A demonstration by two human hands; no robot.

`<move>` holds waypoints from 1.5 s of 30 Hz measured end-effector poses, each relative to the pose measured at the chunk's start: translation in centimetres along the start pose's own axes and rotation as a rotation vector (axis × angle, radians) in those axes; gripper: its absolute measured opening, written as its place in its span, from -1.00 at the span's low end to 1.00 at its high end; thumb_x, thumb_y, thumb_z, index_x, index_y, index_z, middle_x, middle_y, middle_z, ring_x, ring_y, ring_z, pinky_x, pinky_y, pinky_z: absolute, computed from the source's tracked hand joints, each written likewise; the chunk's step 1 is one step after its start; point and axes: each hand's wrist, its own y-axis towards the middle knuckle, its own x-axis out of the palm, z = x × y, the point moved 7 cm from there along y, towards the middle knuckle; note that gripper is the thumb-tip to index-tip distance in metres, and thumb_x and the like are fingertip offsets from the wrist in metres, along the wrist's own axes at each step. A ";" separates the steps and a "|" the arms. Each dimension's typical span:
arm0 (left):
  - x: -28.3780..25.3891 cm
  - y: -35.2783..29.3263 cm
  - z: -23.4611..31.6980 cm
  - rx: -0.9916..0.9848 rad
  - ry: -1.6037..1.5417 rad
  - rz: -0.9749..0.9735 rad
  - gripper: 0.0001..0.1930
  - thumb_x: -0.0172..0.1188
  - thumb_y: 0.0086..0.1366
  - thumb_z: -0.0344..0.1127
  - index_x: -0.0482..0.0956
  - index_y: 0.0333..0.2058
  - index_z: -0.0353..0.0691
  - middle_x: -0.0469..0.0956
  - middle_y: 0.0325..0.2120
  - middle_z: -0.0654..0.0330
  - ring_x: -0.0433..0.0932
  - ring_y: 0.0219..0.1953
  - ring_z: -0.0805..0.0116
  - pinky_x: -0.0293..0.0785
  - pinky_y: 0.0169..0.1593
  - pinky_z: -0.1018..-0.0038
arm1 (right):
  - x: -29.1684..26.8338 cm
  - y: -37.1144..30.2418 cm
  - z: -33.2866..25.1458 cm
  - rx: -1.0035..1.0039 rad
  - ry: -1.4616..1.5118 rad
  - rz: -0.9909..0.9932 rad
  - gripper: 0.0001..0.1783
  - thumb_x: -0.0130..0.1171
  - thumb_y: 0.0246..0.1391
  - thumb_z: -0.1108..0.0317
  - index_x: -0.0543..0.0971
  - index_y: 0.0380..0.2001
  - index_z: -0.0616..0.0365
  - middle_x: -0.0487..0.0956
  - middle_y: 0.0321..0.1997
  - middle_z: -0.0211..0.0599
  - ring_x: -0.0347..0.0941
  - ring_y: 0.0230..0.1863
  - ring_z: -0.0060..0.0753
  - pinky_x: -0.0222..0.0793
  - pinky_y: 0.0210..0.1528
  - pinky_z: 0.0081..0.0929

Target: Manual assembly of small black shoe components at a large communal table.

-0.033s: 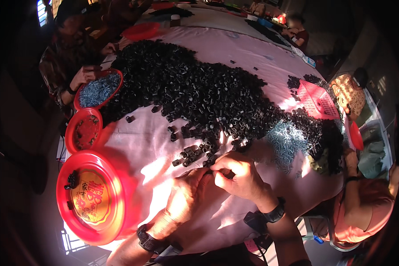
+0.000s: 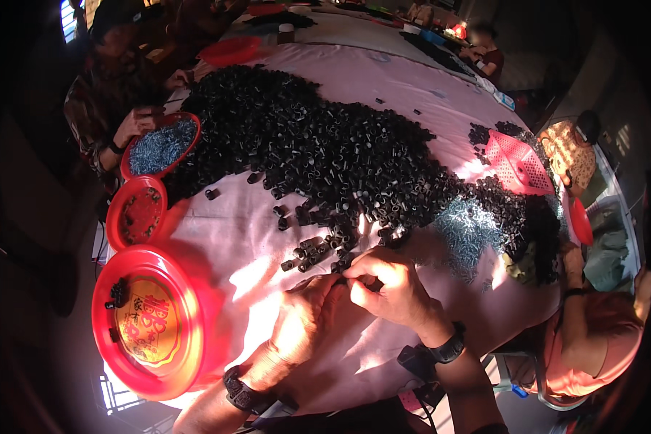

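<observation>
In front of the black pile, my left hand (image 2: 305, 315) and my right hand (image 2: 392, 288) meet with their fingertips close together. My left fingers are closed around a small black plastic part, mostly covered by the fingers. The thumb and forefinger of my right hand pinch at that same spot; what they grip is too small to make out. Just beyond my fingertips lie several loose black plastic parts (image 2: 312, 252), short and hollow. They lead into a large heap of the same parts (image 2: 289, 137). To the right of my hands spreads a pile of thin silvery metal pieces (image 2: 469, 231).
At my left stand a big red plate (image 2: 188, 304) with a few black parts, a smaller red dish (image 2: 159, 210) and a red bowl of silvery pieces (image 2: 161, 148). A pink perforated basket (image 2: 517, 163) is far right. Other people sit around the pink-covered table (image 2: 231, 217).
</observation>
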 end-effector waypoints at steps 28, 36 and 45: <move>0.2 0.6 -1.3 -0.123 -0.145 -0.114 -0.80 0.24 0.39 -0.40 0.62 -0.06 -0.29 0.68 -0.40 0.05 0.66 -0.39 0.35 0.57 -0.29 0.43 | -0.8 0.6 -0.7 -0.071 0.074 0.047 -0.85 0.31 -0.07 0.59 0.63 -0.36 0.20 0.64 -0.37 -0.27 0.59 -0.34 -0.25 0.53 -0.29 -0.38; 0.3 0.2 -0.5 -0.031 0.026 -0.039 -0.83 0.25 0.34 -0.45 0.62 -0.11 -0.28 0.66 -0.41 0.00 0.67 -0.38 0.18 0.57 -0.28 0.38 | -0.2 0.5 -0.9 -0.149 0.025 0.037 -0.86 0.29 -0.11 0.61 0.61 -0.40 0.22 0.64 -0.39 -0.23 0.60 -0.34 -0.21 0.54 -0.28 -0.34; 0.7 0.3 -0.7 -0.084 -0.018 -0.065 -0.83 0.23 0.33 -0.46 0.63 -0.10 -0.25 0.67 -0.37 -0.01 0.69 -0.36 0.15 0.57 -0.27 0.36 | 0.0 0.1 0.0 -0.142 0.019 0.029 -0.83 0.31 -0.08 0.59 0.66 -0.32 0.27 0.68 -0.31 -0.21 0.62 -0.28 -0.24 0.56 -0.24 -0.39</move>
